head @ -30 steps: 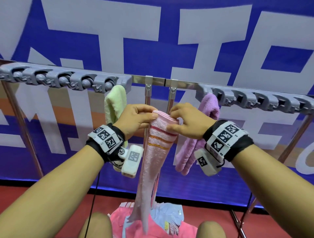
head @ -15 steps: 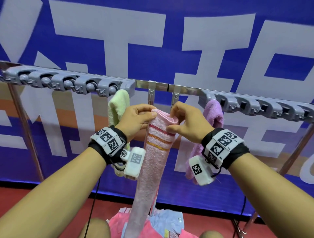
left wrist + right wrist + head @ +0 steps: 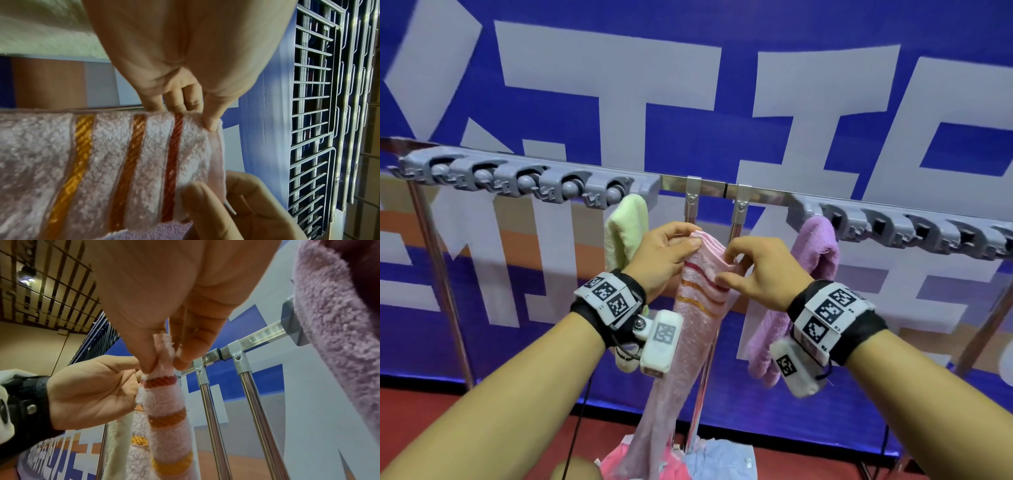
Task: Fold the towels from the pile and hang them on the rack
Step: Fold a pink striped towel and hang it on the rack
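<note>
A blue banner (image 3: pixel 808 85) with large pale grey lettering fills the background, with orange and tan bands low on its left side. Below it runs a red floor (image 3: pixel 421 407). A black cable (image 3: pixel 577 431) hangs down in front of the banner's lower edge. The left wrist view shows a stack of metal grid panels (image 3: pixel 316 113) standing beside the banner, and the right wrist view shows a dark lattice (image 3: pixel 47 280) against a beige wall.

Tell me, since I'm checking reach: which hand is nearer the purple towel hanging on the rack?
Right. The right hand pinches the striped pink towel just beside the purple towel; the left hand is beyond the pink one.
</note>
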A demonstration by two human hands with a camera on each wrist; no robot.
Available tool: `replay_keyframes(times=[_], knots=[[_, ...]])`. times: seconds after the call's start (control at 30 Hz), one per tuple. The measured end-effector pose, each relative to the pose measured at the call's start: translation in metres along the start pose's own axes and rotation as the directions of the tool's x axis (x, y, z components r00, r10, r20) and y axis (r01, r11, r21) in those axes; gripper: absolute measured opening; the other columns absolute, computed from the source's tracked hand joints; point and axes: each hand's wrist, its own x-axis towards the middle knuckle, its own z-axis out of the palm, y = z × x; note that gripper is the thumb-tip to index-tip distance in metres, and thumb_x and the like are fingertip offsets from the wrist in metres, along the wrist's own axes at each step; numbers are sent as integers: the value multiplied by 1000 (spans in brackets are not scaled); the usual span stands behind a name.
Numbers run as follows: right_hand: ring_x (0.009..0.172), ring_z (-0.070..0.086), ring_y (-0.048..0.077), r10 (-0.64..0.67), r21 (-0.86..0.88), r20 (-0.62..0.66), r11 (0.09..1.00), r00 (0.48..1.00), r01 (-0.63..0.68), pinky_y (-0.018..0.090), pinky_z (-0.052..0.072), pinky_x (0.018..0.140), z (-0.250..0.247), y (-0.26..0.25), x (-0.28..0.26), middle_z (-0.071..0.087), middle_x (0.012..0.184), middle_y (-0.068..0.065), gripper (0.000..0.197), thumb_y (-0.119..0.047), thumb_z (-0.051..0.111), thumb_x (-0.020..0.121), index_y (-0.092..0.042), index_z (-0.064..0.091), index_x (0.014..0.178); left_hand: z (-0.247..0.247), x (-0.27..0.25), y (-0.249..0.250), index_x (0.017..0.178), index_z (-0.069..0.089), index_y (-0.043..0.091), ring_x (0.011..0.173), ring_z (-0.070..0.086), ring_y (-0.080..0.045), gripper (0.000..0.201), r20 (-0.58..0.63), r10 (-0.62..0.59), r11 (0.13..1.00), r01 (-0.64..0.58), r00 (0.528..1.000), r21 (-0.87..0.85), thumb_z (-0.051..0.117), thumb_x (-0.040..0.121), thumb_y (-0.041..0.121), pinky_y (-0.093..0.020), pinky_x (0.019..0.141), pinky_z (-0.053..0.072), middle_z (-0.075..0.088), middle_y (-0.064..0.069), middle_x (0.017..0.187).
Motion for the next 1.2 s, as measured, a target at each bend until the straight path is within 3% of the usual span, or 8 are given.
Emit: replay_keyframes(times=[0.27, 0.47, 0.57, 0.77, 0.87, 0.93, 1.03, 1.2], knots=[[79, 62, 18, 118, -66, 140, 992, 983, -110, 32, 51, 73, 0, 8, 11, 69, 86, 1, 17, -31, 66, 90, -14, 68, 89, -3, -1, -4, 95, 66, 11, 78, 67, -19, 14, -21, -22, 988, 25, 1000, 153, 60, 93, -1, -32, 74, 57, 71, -4, 82], [81, 62, 15, 182, -74, 215, 983, 960, -170, 26, 45, 72, 10, 7, 12, 67, 90, -3, 26, -44, 72, 83, -22, 67, 96, -2, -1, -7, 96, 64, 13, 79, 65, -20, 14, -37, -59, 985, 65, 998, 161, 57, 95, 1, -34, 74, 56, 68, -7, 86], [76, 61, 16, 211, -35, 204, 978, 956, -208, 27, 44, 68, 13, 9, 7, 67, 84, -2, 18, -38, 72, 85, -26, 59, 81, -4, -1, -12, 97, 64, 12, 73, 63, -18, 12, -34, -58, 981, 63, 998, 182, 57, 95, 2, -31, 68, 54, 67, -5, 83], [65, 60, 26, 287, 338, -20, 904, 958, -263, 48, 56, 62, 13, 7, 5, 63, 72, 8, 17, -20, 69, 81, -13, 55, 75, -1, -5, -14, 96, 60, 13, 51, 57, -6, 12, -61, -6, 981, 18, 998, 192, 56, 96, 2, -22, 48, 49, 65, 7, 65], [65, 58, 18, 368, 585, -156, 782, 917, -214, 39, 55, 63, 16, 1, 1, 63, 76, 7, 24, -12, 75, 81, -16, 54, 92, 7, -1, 0, 96, 59, 14, 62, 61, -10, 15, -59, 44, 996, -39, 997, 83, 53, 97, 1, -23, 57, 53, 66, 1, 76], [76, 67, 14, 415, 724, -70, 647, 907, -240, 30, 56, 71, 18, -6, -2, 71, 90, 4, 36, -12, 79, 80, -18, 56, 107, 11, -1, 11, 97, 59, 15, 67, 62, -12, 15, -20, 65, 996, -63, 998, 59, 53, 97, 0, -26, 61, 53, 65, -2, 81], [98, 70, 17, 358, 735, -2, 633, 934, -241, 37, 56, 89, 19, -8, -4, 75, 105, 5, 25, -14, 72, 88, -13, 69, 113, 15, -1, 16, 99, 59, 14, 71, 64, -12, 15, 17, 84, 996, -85, 996, 38, 55, 95, -1, -24, 64, 55, 67, -2, 83], [84, 66, 19, 376, 712, -114, 677, 919, -189, 48, 55, 84, 4, -19, 5, 73, 96, 18, 14, -12, 66, 92, -2, 72, 101, 20, -4, 9, 109, 58, 12, 75, 68, -15, 17, -23, 55, 995, -56, 998, -77, 63, 93, 9, -27, 64, 57, 71, -4, 88]])
